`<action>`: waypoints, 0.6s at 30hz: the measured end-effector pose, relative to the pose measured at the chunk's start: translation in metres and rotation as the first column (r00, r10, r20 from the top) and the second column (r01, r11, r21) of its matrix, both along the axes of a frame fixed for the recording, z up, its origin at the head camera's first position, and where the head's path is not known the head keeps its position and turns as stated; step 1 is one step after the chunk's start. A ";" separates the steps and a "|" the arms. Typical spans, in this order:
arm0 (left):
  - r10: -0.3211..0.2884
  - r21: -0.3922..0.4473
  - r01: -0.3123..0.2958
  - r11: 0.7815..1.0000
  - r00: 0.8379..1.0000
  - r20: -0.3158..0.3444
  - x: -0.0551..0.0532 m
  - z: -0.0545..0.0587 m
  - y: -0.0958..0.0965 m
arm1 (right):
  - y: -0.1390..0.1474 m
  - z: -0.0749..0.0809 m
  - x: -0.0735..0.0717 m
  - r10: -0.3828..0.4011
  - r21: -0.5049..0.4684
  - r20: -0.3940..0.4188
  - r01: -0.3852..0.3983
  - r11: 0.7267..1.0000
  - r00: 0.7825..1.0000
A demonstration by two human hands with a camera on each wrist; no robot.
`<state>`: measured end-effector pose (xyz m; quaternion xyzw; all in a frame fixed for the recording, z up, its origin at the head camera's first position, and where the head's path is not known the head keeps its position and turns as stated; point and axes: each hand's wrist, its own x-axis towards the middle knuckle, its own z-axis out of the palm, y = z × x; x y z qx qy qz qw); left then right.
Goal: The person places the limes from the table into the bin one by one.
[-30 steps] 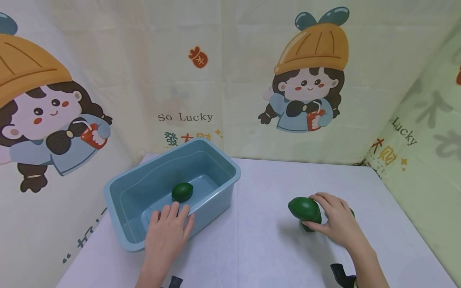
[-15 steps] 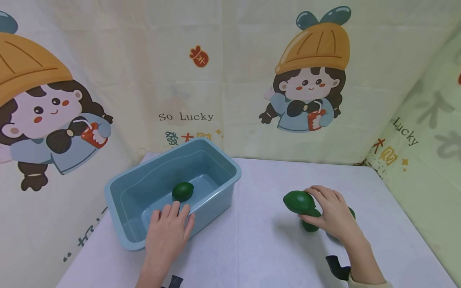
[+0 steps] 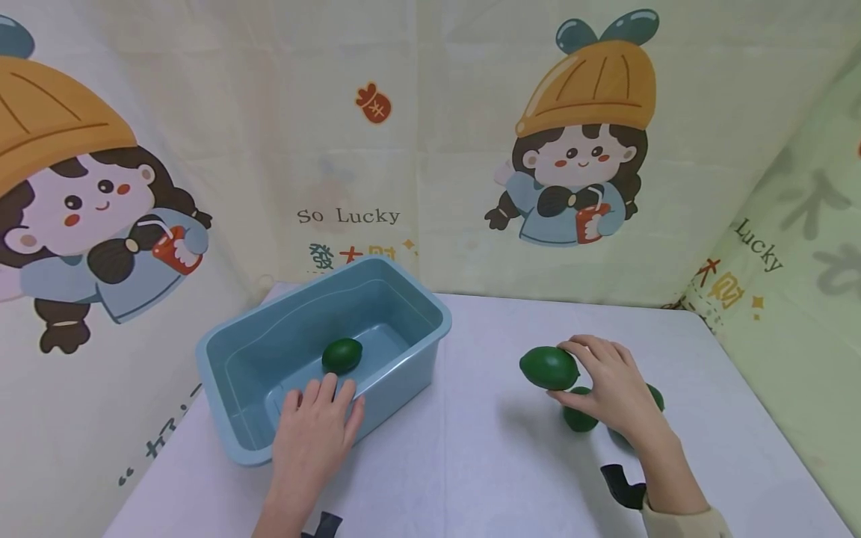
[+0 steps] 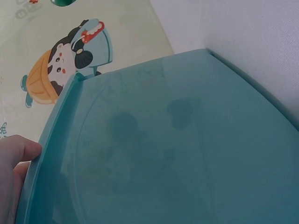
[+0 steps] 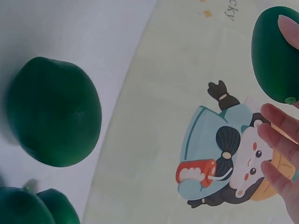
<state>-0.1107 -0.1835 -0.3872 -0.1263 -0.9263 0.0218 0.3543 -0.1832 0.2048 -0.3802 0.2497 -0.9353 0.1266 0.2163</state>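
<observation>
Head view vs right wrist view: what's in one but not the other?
Only the head view: the blue bin, the green fruit inside it, and the left hand at the bin's rim.

Only the right wrist view: the pale stem spot on the held fruit, and one table fruit in full outline.

Both: the right hand pinching that held fruit, more green fruits on the table, the white tabletop and the cartoon-printed backdrop.
</observation>
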 end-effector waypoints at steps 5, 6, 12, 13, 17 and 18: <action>-0.011 -0.002 0.011 1.000 1.000 -0.019 0.000 0.001 0.000 | -0.004 0.002 -0.004 -0.002 0.007 -0.002 0.002 1.000 1.000; -0.013 -0.003 0.012 1.000 1.000 -0.022 0.000 0.001 0.000 | -0.005 0.002 -0.004 -0.004 0.006 0.001 0.004 1.000 1.000; -0.013 0.003 0.013 1.000 1.000 -0.016 0.000 0.001 0.000 | -0.009 0.005 -0.008 0.003 0.001 -0.008 -0.003 1.000 1.000; -0.013 0.003 0.013 1.000 1.000 -0.015 0.000 0.001 0.000 | -0.010 0.005 -0.009 0.007 -0.001 -0.014 -0.007 1.000 1.000; -0.015 0.002 0.015 1.000 1.000 -0.021 0.000 0.001 0.000 | -0.013 0.008 -0.012 0.024 -0.010 -0.030 -0.024 1.000 0.999; -0.016 0.002 0.016 1.000 1.000 -0.025 0.000 0.001 0.000 | -0.014 0.008 -0.013 0.028 -0.011 -0.033 -0.028 1.000 0.999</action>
